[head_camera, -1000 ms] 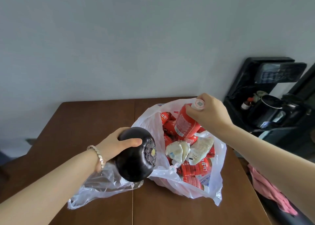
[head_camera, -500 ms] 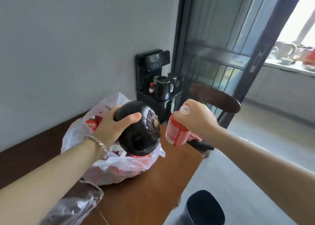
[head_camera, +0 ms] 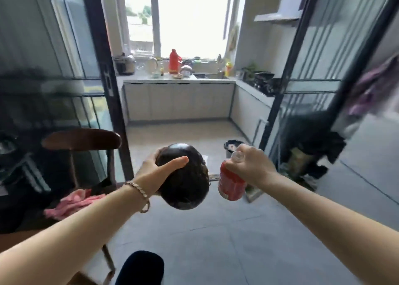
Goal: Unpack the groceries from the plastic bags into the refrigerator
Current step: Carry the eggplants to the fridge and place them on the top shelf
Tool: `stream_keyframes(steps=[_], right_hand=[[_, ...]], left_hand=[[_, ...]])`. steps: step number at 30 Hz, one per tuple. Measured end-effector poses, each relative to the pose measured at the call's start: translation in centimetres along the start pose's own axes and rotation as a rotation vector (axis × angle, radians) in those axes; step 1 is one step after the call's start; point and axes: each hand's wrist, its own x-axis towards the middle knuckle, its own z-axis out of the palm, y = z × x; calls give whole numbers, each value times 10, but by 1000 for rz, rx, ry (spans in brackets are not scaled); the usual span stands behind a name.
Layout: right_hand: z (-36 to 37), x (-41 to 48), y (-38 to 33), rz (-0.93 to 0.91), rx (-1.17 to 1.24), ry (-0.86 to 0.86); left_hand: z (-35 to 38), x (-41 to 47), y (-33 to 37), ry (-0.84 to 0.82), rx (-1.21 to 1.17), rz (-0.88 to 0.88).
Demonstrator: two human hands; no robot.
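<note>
My left hand [head_camera: 155, 172] cupped the round, glossy dark eggplant [head_camera: 185, 189], thumb laid across it; my right hand [head_camera: 248, 168] gripped the red-labelled plastic bottle [head_camera: 231, 185] by its neck. Both had left the bag behind, so I judged the carry underway, facing the ribbed glass door [head_camera: 71, 47] and cluttered kitchen surface [head_camera: 179, 80]; no refrigerator showed.

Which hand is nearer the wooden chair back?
Left. The left hand, gripping the eggplant, is just right of the chair back; the right hand, holding the red bottle, is beyond it, farther right.
</note>
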Motion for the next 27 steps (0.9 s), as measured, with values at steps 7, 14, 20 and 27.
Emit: stream_keyframes(steps=[7, 14, 20, 27], right_hand=[[-131, 16, 196, 280, -83, 236], [-241, 54, 352, 495, -114, 363], [-297, 111, 459, 641, -117, 484], [-367, 191, 563, 803, -169, 646]], left_hand=[[248, 87, 27, -284, -137, -56], [453, 170, 63, -481, -122, -35], [584, 260, 76, -669, -171, -59], [727, 370, 123, -889, -159, -71]])
